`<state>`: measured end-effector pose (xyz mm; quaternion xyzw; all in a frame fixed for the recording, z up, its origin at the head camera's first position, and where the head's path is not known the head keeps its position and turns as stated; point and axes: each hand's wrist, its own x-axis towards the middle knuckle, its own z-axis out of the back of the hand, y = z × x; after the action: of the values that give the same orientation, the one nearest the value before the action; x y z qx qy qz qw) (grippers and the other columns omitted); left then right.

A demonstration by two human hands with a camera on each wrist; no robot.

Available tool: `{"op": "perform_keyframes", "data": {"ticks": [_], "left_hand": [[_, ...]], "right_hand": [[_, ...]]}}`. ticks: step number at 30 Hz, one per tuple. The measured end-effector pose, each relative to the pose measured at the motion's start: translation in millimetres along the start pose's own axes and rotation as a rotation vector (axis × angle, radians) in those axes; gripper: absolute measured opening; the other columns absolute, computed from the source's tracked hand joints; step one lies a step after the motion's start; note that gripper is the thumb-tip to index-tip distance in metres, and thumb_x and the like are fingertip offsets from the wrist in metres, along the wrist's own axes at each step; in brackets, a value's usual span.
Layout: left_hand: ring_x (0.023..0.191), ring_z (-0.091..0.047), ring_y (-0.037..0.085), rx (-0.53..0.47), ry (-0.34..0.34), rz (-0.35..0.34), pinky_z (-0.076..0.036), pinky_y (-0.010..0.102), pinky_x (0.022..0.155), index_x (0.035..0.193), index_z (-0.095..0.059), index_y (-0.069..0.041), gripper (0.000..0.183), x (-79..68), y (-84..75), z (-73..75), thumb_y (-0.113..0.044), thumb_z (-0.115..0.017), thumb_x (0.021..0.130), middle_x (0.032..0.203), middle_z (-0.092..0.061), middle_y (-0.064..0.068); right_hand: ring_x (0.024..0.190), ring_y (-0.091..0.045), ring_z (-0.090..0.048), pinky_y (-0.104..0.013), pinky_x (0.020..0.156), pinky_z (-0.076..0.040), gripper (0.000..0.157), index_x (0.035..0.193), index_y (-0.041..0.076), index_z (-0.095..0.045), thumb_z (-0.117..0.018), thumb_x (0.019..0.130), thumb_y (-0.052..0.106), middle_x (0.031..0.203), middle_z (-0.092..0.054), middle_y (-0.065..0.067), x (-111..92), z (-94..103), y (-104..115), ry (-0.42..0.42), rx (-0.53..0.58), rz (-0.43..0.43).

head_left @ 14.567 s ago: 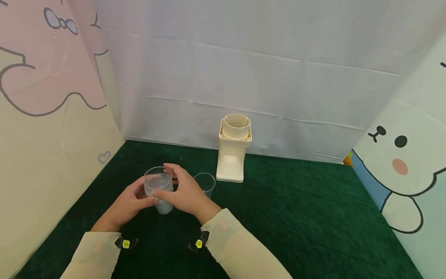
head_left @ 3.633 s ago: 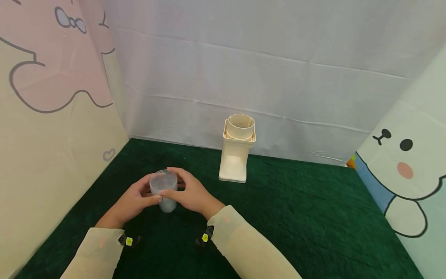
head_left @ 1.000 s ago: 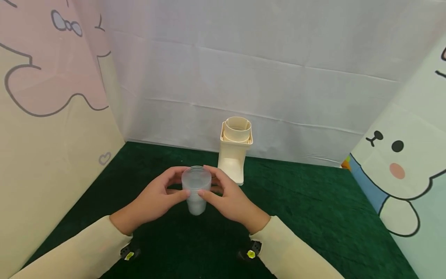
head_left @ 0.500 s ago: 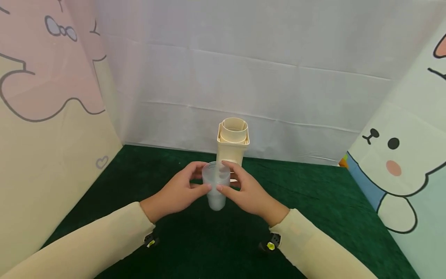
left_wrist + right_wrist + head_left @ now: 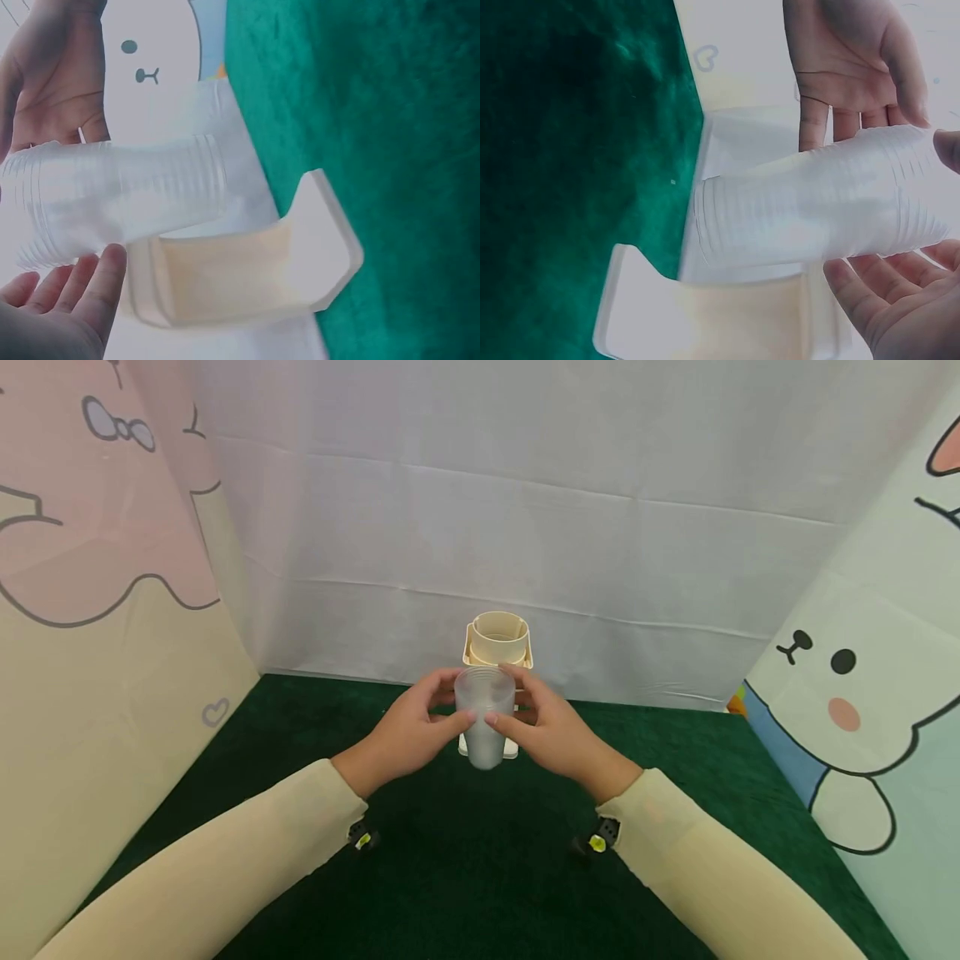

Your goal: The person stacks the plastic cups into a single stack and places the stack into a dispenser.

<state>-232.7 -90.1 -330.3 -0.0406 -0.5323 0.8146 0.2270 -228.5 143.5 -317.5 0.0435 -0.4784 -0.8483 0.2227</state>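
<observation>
A stack of nested clear plastic cups (image 5: 484, 720) stands upright in the air, held between both hands. My left hand (image 5: 405, 727) grips its left side, thumb in front and fingers behind. From the other side my right hand (image 5: 564, 732) grips it the same way. Just behind the stack is a cream cup dispenser (image 5: 500, 642) with a round open tube on top; the cups and hands cover much of its lower part. Both wrist views show the ridged rims of the stacked cups (image 5: 112, 199) beside the dispenser's curved foot (image 5: 742, 315), apart from the table.
A dark green cloth (image 5: 465, 877) covers the table. A white curtain (image 5: 435, 527) hangs directly behind the dispenser. Printed cartoon panels flank the table, a pink and cream one (image 5: 112, 693) on the left and a white bear (image 5: 885, 693) on the right.
The loose cup beside the hands earlier has joined the stack. Both hands have carried the stack from the left to the middle, then up and forward to the dispenser, which stays put.
</observation>
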Motion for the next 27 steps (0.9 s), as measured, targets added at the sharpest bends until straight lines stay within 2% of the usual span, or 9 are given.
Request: {"op": "perform_keyframes", "data": {"ticks": [7, 14, 19, 27], "left_hand": [[0.136, -0.047, 0.027, -0.003, -0.026, -0.060, -0.042, 0.053, 0.110, 0.156, -0.035, -0.013, 0.064, 23.0, -19.5, 7.3, -0.036, -0.063, 0.103, 0.150, -0.047, 0.007], [0.135, -0.049, 0.023, 0.000, -0.070, -0.121, -0.043, 0.049, 0.109, 0.157, -0.035, -0.012, 0.064, 46.4, -37.7, 10.1, -0.037, -0.061, 0.104, 0.151, -0.046, 0.005], [0.134, -0.049, 0.022, 0.020, -0.087, -0.130, -0.043, 0.048, 0.110, 0.157, -0.035, -0.012, 0.063, 61.8, -43.6, 10.7, -0.039, -0.058, 0.105, 0.151, -0.047, 0.004], [0.135, -0.048, 0.021, 0.072, -0.139, -0.149, -0.041, 0.047, 0.111, 0.157, -0.036, -0.014, 0.060, 76.7, -52.0, 15.3, -0.040, -0.053, 0.107, 0.151, -0.047, 0.003]], "right_hand": [[0.138, -0.034, -0.047, -0.059, 0.109, -0.041, 0.078, 0.162, 0.018, -0.024, -0.066, 0.101, 0.041, 0.155, -0.040, -0.010, 15, 21.4, 17, -0.030, 0.026, 0.003], [0.138, -0.031, -0.047, -0.056, 0.107, -0.044, 0.075, 0.163, 0.017, -0.023, -0.064, 0.103, 0.034, 0.156, -0.039, -0.010, 29, 40.2, 25, -0.086, 0.051, 0.043], [0.140, -0.030, -0.045, -0.056, 0.108, -0.043, 0.076, 0.164, 0.016, -0.022, -0.063, 0.103, 0.037, 0.158, -0.038, -0.010, 38, 49.9, 28, -0.122, 0.036, 0.022], [0.138, -0.029, -0.047, -0.056, 0.106, -0.044, 0.078, 0.163, 0.016, -0.025, -0.063, 0.101, 0.044, 0.156, -0.041, -0.009, 52, 58.5, 40, -0.188, -0.027, 0.008]]}}
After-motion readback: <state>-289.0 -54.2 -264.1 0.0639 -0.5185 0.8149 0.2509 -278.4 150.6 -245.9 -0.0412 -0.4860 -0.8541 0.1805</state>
